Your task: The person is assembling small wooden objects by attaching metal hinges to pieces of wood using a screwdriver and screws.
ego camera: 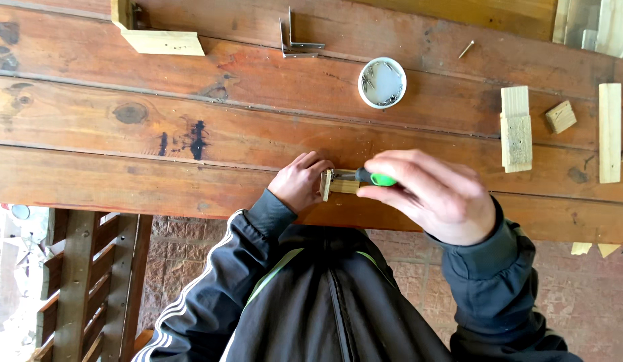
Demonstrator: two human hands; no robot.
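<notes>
Head view, looking down at a plank worktop (191, 100). Left hand (299, 181) is curled around a small wood block (327, 184) near the front edge of the worktop, fingers closed on it, pinning it in place. Right hand (435, 194) is closed around a screwdriver (365, 177) with a green and black handle, held sideways, with the tip end pointing at the block. The tip itself is hidden by the block and fingers, so I can't tell whether it is seated in a screw head.

Step in hand, as I read it: driving or starting a fastener into the side of the block while the left hand braces it.

Next move calls for: keeping the driver axis square to the block face, steady push along the shaft, left hand gripping hard against twist. The block is small, so slip risk is toward the left fingers, which sit just beside the tip.

Around them: white tub (382, 82) of small metal fasteners further back, well apart from the hands. Metal angle brackets (298, 41) behind that, a loose screw (466, 48) to the right. Wood offcuts (516, 127) at right, a larger offcut (160, 40) at far left.
</notes>
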